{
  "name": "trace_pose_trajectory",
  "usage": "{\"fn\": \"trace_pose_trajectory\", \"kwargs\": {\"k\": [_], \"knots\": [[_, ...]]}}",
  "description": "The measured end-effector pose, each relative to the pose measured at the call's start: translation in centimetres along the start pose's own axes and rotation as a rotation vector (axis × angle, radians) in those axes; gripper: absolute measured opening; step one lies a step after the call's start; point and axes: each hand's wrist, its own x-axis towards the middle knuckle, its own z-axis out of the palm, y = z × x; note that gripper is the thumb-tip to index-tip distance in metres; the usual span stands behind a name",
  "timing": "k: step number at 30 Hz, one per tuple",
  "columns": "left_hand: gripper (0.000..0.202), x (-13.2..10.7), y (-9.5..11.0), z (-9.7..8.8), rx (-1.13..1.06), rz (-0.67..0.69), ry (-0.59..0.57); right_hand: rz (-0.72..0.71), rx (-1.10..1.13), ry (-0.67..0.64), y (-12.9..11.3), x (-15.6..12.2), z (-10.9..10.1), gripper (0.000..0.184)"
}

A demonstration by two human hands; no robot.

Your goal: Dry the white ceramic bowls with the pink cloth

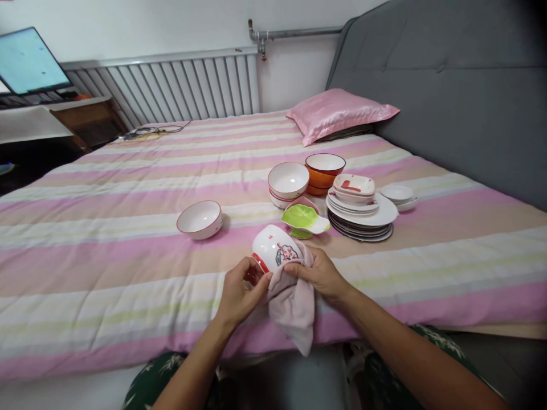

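Observation:
My left hand (239, 293) grips the red rim of a white bowl (271, 246) with a red pattern, tilted on its side above the bed's near edge. My right hand (318, 273) presses a pale pink cloth (293, 304) against the bowl's outside; the cloth hangs down below both hands. Just beyond the bowl stands a green leaf-shaped dish (304, 219). Another white bowl with a red rim (200, 219) sits alone to the left on the striped bedcover (106, 239).
Behind the green dish are stacked white bowls (288, 182), an orange bowl (325, 168), a pile of plates (363, 213) with a small rectangular dish on top, and small saucers (398, 195). A pink pillow (337, 113) lies by the grey headboard (448, 85). A radiator and a monitor stand beyond the bed.

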Motion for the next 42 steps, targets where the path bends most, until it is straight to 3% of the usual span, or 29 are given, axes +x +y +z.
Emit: {"fn": "trace_pose_trajectory", "kwargs": {"k": [10,20,26,31,37,42], "knots": [[0.025,0.4,-1.0,-0.1,-0.237,-0.168,0.0,-0.008,-0.224,-0.081,1.5,0.3,-0.3,0.037],[0.03,0.7,-1.4,-0.5,-0.252,-0.228,0.079,-0.081,-0.506,0.006,2.2,0.4,0.0,0.034],[0.031,0.7,-1.4,-0.8,-0.16,-0.214,0.053,-0.06,-0.347,-0.045,2.8,0.5,0.0,0.033],[0.028,0.3,-0.9,-0.7,-0.123,-0.172,0.017,-0.073,-0.177,-0.057,1.8,0.2,0.3,0.035],[0.026,0.0,-0.6,-0.6,-0.189,-0.166,-0.037,-0.095,-0.226,-0.038,0.1,-0.7,0.6,0.031],[0.027,0.2,-1.0,-0.5,-0.211,-0.177,-0.032,-0.054,-0.178,-0.081,0.3,-0.5,0.3,0.033]]}}
